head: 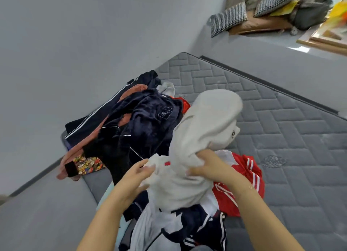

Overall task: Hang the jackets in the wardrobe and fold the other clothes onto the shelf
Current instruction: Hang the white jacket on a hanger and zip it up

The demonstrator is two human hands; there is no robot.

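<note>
A grey quilted mattress [253, 108] is lying against a pale wall, still carrying a heap of unsorted clothes [131, 119]; no wardrobe or shelf is showing, so the task is looking barely begun. The right hand [208, 166] is gripping a bunched white garment [204, 127] above the pile, while the left hand [139, 173] is touching its lower edge, fingers fairly straight.
</note>
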